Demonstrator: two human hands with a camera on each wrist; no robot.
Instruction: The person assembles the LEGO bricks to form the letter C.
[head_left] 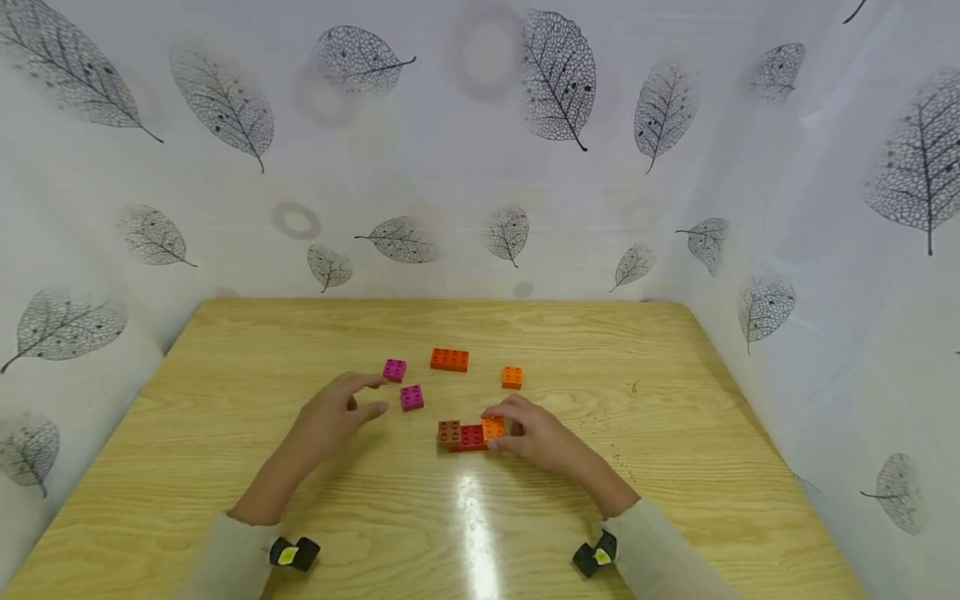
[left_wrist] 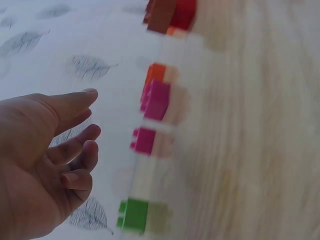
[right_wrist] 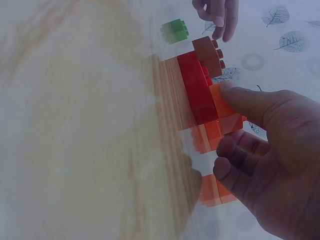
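My right hand [head_left: 536, 431] pinches an orange brick [head_left: 492, 428] between thumb and fingers. That brick sits on the right end of a long red brick [head_left: 472, 437], whose left end carries a brown brick [head_left: 448, 432]; red studs show between them. In the right wrist view, my thumb lies against the side of the orange brick [right_wrist: 221, 101]. My left hand [head_left: 327, 418] holds nothing, its thumb and fingers spread apart. Its fingertips are beside two small magenta bricks, the farther one [head_left: 394, 370] and the nearer one [head_left: 412, 397].
Farther back on the wooden table [head_left: 360, 533] lie a long orange-red brick [head_left: 449, 360] and a small orange brick [head_left: 512, 377]. A green brick [left_wrist: 135, 215] shows in both wrist views, hidden in the head view. A leaf-patterned curtain [head_left: 450, 158] surrounds the table's back and sides.
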